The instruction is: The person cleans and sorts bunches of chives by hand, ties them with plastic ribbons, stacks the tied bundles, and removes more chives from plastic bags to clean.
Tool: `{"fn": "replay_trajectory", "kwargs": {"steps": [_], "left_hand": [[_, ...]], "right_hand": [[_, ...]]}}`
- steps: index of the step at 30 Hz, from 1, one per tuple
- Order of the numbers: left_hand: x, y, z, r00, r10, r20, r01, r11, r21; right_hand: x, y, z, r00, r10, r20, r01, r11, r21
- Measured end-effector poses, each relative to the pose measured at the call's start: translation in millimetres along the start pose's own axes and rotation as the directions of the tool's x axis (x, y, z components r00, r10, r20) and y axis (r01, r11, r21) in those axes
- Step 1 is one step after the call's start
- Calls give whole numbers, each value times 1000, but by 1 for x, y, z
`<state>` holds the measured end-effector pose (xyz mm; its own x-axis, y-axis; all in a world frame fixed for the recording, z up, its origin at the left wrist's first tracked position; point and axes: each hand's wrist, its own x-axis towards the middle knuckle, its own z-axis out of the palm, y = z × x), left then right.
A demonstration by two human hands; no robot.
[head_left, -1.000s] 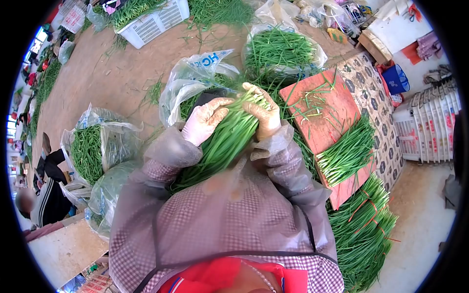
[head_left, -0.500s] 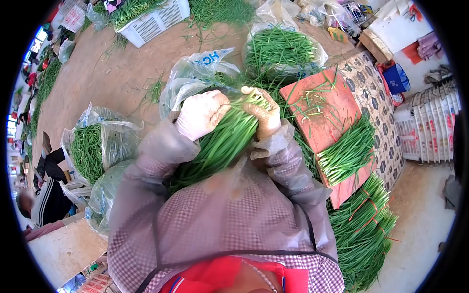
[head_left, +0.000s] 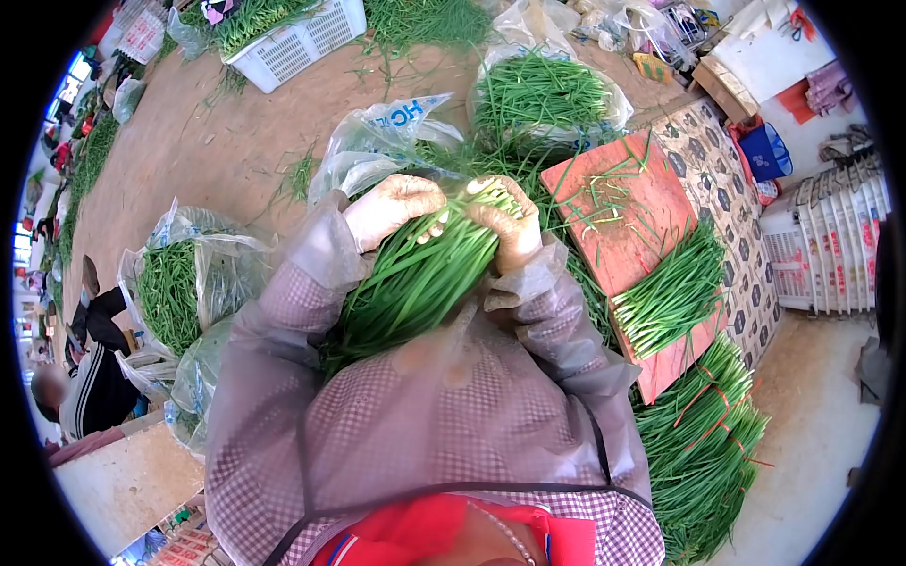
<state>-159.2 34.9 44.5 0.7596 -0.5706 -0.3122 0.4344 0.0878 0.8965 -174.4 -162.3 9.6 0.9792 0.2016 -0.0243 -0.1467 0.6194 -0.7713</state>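
My right hand point(head_left: 510, 226), in a pale, soiled glove, is closed around the pale ends of a bunch of green chives point(head_left: 415, 283). The long leaves hang down and to the left over my lap. My left hand point(head_left: 398, 209), gloved too, is on the left of the bunch, with fingers curled at its top; a few pale stalk ends show just below them. Right of my arms lies a red board point(head_left: 618, 226) with loose cut pieces and a neat bundle of chives point(head_left: 670, 297).
A tied stack of chives point(head_left: 703, 443) lies below the board. Plastic bags of greens point(head_left: 543, 90) stand ahead and at the left point(head_left: 170, 292). Beyond is a white crate point(head_left: 302, 47). Another person point(head_left: 94, 387) is at far left; stacked white crates point(head_left: 826, 245) stand right.
My left hand has turned, its fingers now over the top left of the bunch, and a few pale stalk ends show beneath it. My right hand has barely moved.
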Motion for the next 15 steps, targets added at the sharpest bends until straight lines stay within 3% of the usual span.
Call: {"fn": "replay_trajectory", "kwargs": {"steps": [1, 3, 4, 6, 9, 13, 15], "left_hand": [[0, 0, -1, 1000, -2, 0, 2, 1000, -1], [1, 1, -5, 998, -33, -53, 45, 972, 233], [1, 1, -2, 998, -34, -53, 45, 972, 233], [3, 0, 6, 990, 138, -28, -106, 862, 495], [6, -5, 1, 983, 182, -12, -134, 766, 629], [5, 1, 2, 990, 140, 21, -132, 862, 489], [8, 2, -5, 998, -19, 66, 0, 959, 283]], "right_hand": [[0, -1, 1, 1000, 12, -9, -12, 1000, 10], [0, -2, 2, 1000, 24, -17, -24, 999, 21], [0, -2, 2, 1000, 23, -13, -24, 1000, -7], [1, 0, 0, 1000, 23, -8, -23, 999, -34], [0, 4, -2, 1000, 17, -4, -17, 999, -27], [-1, 4, -4, 1000, 14, 20, -14, 1000, -7], [-2, 2, -3, 999, 6, 34, -6, 1000, -8]]}}
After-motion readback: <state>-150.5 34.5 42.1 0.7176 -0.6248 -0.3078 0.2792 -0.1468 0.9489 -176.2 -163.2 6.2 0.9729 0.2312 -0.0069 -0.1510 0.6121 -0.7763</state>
